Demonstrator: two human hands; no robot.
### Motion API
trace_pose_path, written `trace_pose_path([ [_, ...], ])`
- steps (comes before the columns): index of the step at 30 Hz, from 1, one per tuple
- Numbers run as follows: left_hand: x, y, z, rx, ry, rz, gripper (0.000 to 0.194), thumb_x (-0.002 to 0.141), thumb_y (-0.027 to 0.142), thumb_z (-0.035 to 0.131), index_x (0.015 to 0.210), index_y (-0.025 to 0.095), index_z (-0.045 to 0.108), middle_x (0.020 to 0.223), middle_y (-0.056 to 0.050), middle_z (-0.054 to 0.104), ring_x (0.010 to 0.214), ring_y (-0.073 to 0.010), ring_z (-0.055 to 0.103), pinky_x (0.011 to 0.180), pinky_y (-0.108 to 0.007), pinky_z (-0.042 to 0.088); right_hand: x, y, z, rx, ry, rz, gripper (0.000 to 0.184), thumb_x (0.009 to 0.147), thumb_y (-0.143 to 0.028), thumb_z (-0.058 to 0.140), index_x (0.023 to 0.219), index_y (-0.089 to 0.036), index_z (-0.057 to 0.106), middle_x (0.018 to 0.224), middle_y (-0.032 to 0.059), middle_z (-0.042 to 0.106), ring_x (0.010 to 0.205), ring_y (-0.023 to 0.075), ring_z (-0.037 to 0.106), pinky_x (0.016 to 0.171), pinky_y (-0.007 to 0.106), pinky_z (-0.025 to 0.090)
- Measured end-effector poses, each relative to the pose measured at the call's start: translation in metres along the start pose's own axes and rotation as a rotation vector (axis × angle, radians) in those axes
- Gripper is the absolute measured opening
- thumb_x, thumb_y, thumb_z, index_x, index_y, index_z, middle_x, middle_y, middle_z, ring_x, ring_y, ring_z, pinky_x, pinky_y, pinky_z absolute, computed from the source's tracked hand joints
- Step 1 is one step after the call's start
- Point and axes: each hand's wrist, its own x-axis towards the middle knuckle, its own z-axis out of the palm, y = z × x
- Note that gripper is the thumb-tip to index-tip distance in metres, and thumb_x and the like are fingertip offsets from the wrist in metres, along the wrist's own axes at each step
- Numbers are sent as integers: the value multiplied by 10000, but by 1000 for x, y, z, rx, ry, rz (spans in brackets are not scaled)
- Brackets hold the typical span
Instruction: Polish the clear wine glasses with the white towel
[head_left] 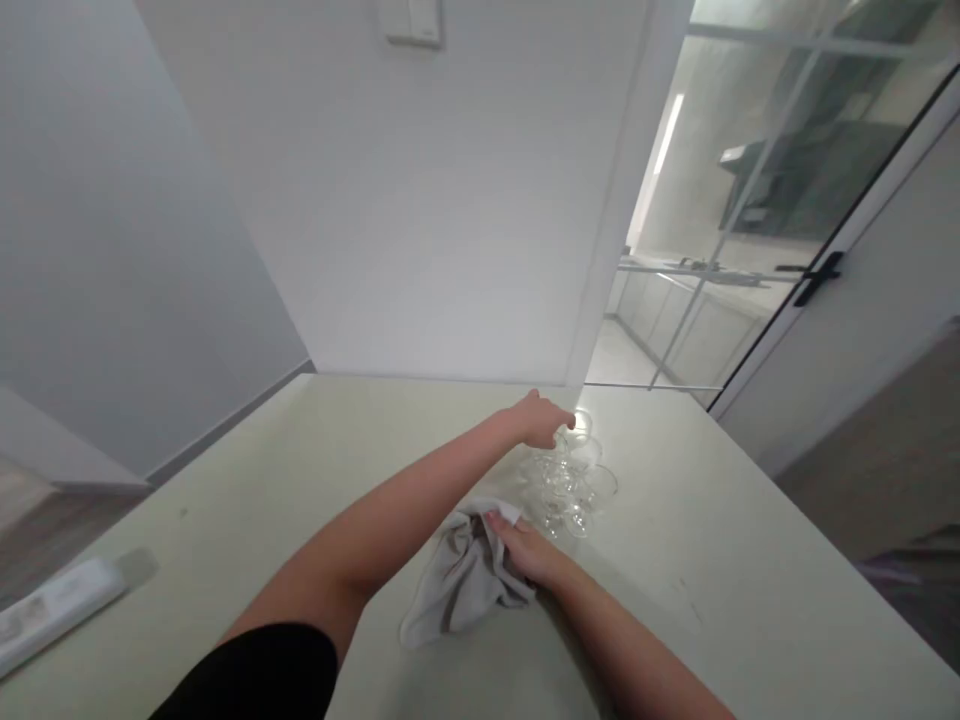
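Note:
Several clear stemmed glasses (566,492) stand close together on the pale table (660,520), their outlines overlapping. My left hand (538,420) reaches across to the back of this group, its fingers bent at the rim of a clear glass (580,424). How firmly they grip it is hard to see. In front of the glasses, my right hand (521,550) holds a crumpled light grey cloth (465,575). Its thumb presses on top of the cloth, and folds hide the other fingers. The cloth's loose end hangs down onto the table.
A white power strip (56,610) lies at the table's left edge. A white wall with a switch plate (411,20) rises behind the table. To the right stands a glass-paned door with a black handle (819,278), a kitchen visible through it.

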Motion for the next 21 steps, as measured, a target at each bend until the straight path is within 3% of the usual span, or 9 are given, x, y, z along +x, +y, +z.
trace_pose_path([
  [5,-2,-23,7,-70,86,-48,232,809,165,567,986,234,700,905,-41,753,901,-211,681,817,-324,419,-1,0,1,12,-21,-82,720,889,-734,378,1325,-203,595,1410,87,579,1366,260,463,1188,426,253],
  [9,-29,-55,9,-134,145,-132,186,780,197,617,935,210,719,830,-28,748,784,-183,677,709,-267,411,-2,2,2,52,-40,-80,701,891,-723,399,1294,-194,618,1372,95,609,1337,268,493,1174,436,274],
  [15,-115,-113,12,-170,185,-335,228,775,248,587,960,196,710,767,-7,729,698,-140,643,678,-221,393,0,1,4,101,-75,-111,692,882,-729,408,1268,-202,635,1331,86,640,1294,270,530,1158,440,296],
  [21,-207,-151,17,-177,54,-529,249,744,298,561,918,198,709,754,-4,718,692,-145,636,657,-220,385,2,-2,5,86,-81,-105,732,863,-750,414,1281,-187,623,1361,109,614,1317,282,505,1170,444,265],
])
